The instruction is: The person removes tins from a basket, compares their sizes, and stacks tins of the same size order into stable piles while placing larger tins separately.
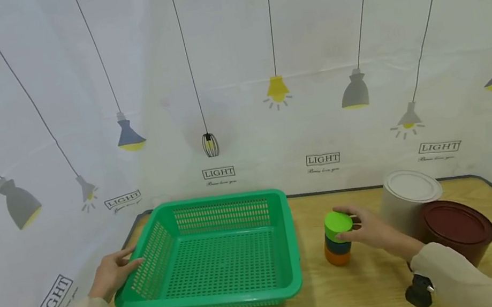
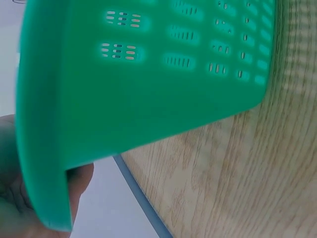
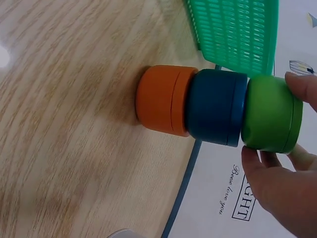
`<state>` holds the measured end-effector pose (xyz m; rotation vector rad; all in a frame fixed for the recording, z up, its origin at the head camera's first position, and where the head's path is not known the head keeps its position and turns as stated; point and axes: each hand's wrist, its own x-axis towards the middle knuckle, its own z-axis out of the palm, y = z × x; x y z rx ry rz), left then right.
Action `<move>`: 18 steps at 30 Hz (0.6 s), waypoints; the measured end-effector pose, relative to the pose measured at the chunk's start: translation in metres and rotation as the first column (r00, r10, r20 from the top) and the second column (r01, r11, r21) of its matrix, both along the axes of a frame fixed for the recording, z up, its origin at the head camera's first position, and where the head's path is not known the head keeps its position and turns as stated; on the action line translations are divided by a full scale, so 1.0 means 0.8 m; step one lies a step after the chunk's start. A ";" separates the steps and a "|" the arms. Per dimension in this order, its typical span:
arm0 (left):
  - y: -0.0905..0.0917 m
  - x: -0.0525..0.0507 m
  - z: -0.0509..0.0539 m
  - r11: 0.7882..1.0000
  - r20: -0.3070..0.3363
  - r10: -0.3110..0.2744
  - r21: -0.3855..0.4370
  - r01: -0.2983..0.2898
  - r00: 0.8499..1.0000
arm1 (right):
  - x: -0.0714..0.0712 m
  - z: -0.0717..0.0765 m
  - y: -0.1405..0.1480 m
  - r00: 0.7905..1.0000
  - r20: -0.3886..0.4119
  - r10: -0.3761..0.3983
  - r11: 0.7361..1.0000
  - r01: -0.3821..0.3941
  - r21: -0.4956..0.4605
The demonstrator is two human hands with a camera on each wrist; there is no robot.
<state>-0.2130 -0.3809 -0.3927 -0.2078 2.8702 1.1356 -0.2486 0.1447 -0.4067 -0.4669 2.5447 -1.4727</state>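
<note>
A green plastic basket (image 1: 231, 299) with slotted walls stands on the table at the left. Its left rim is gripped by my left hand (image 1: 112, 272), whose fingers curl round the edge in the left wrist view. To the right of the basket, three small round tins are stacked upright: an orange tin (image 3: 161, 100) at the bottom, a dark blue tin (image 3: 215, 106) in the middle and a light green tin (image 3: 270, 114) on top. My right hand (image 1: 368, 228) pinches the light green tin between thumb and fingers; it touches the dark blue one.
Right of the stack, close to my right forearm, stand a white can (image 1: 407, 197) and a dark red can (image 1: 459, 229). Behind the wooden table (image 1: 334, 301) hangs a white cloth (image 1: 230, 58) printed with lamps.
</note>
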 end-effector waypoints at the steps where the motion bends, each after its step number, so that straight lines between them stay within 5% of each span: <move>1: 0.000 0.000 -0.001 1.000 0.000 -0.002 -0.002 0.002 1.000 | 0.001 0.000 -0.001 1.000 -0.015 0.003 1.000 -0.003 0.010; 11: 0.003 -0.003 -0.003 1.000 -0.001 -0.017 0.017 0.017 1.000 | 0.003 -0.003 0.002 0.996 -0.081 0.027 0.999 -0.023 0.045; 18: 0.008 -0.005 -0.006 0.999 -0.007 -0.021 0.033 0.021 1.000 | 0.010 0.018 0.011 0.984 -0.173 0.039 0.998 -0.029 0.058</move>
